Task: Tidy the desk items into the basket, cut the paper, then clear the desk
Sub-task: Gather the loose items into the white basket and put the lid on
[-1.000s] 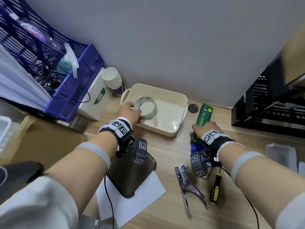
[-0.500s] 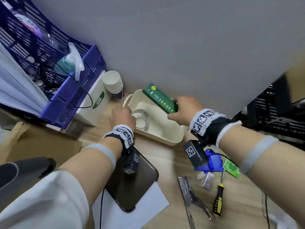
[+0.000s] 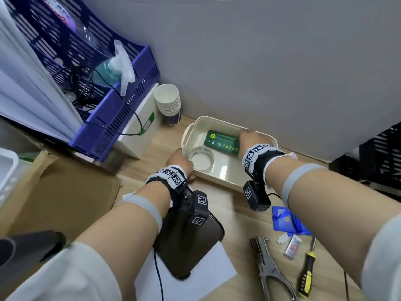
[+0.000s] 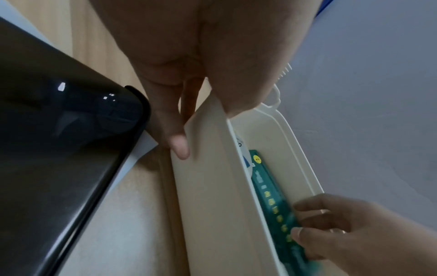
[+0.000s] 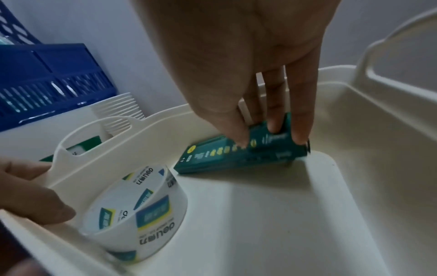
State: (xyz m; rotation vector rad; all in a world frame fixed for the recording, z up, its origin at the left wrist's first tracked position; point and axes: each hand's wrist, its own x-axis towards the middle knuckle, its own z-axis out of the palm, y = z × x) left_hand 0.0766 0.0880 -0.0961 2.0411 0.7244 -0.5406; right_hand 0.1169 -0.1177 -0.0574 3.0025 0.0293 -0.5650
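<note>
A cream basket point(image 3: 219, 178) stands by the wall. In it lie a clear tape roll point(image 3: 201, 158) point(image 5: 137, 211) and a green box point(image 3: 222, 143) point(image 5: 236, 155). My right hand point(image 3: 249, 141) point(image 5: 269, 138) reaches into the basket and pinches the box's right end between thumb and fingers, with that end raised off the floor. My left hand point(image 3: 180, 162) point(image 4: 205, 123) grips the basket's near left wall point(image 4: 212, 186), thumb over the rim and fingers outside. White paper point(image 3: 195, 276) lies near me under a black phone point(image 3: 188, 242).
On the desk to the right lie metal pliers point(image 3: 269, 270), a yellow-black screwdriver point(image 3: 307, 272), a blue card holder point(image 3: 286, 220) and a small white item point(image 3: 293, 248). Paper cups point(image 3: 168, 103) and a blue crate point(image 3: 112, 118) stand left; a black crate point(image 3: 379, 155) stands right.
My right hand carried the green box from the desk on the right into the basket. My left hand let go of the tape roll and took hold of the basket wall.
</note>
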